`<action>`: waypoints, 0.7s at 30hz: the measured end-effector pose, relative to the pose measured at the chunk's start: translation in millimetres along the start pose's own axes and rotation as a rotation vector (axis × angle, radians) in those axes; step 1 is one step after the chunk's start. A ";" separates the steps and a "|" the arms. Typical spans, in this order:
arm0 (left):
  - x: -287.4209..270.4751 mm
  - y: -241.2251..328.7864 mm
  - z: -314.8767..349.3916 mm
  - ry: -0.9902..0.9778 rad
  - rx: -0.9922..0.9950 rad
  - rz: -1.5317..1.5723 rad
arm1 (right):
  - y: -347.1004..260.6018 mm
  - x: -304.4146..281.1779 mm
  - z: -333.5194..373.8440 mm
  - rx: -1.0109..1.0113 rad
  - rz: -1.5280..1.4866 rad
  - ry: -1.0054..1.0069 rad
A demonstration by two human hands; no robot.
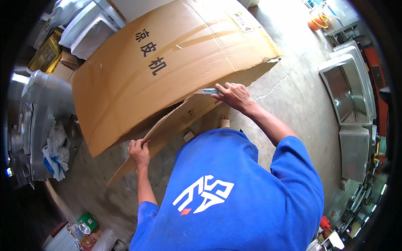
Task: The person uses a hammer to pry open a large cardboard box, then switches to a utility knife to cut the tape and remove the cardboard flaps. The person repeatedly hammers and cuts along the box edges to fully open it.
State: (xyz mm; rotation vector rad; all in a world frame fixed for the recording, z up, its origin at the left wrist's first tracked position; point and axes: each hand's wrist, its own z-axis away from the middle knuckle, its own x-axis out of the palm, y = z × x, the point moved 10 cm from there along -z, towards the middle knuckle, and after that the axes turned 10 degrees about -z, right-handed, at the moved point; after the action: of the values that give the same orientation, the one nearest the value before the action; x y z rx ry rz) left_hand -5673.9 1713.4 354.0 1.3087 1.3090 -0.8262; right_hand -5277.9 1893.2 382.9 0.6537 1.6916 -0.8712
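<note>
A large brown cardboard box (113, 92) with dark printing and strips of tape lies across the floor before me. Along its near edge, a cardboard flap (169, 127) is partly parted from the panel, with a rough, torn-looking edge. My left hand (139, 154) is closed around the flap's left part. In my right hand (235, 95) is a utility knife (209, 91) with a translucent bluish handle; it points left, its tip at the right end of the parted edge. The fingers wrap the handle. The box's inside is mostly hidden in shadow.
Wrapped metal panels (42, 117) and a yellow crate (45, 52) crowd the left side. Metal tray-like units (347, 83) stand along the right. An orange object (317, 21) sits far right, and a green box (87, 220) is at lower left. Concrete floor (289, 96) lies between.
</note>
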 end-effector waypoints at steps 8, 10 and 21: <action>-8.1 6.9 -1.8 0.002 0.007 -0.013 | 69.2 -25.1 31.6 -0.041 0.130 0.123; -11.7 9.1 -6.2 0.004 -0.006 -0.030 | 181.6 -47.4 57.9 0.352 0.294 0.219; 27.2 111.4 -81.8 -0.289 0.100 0.082 | 155.1 -45.4 134.7 0.536 -0.437 0.188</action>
State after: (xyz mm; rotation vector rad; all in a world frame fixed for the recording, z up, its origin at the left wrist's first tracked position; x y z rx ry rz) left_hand -5578.3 1816.1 366.7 1.2584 0.9913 -0.9923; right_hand -5068.8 1873.9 370.1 0.7464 1.8107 -1.6520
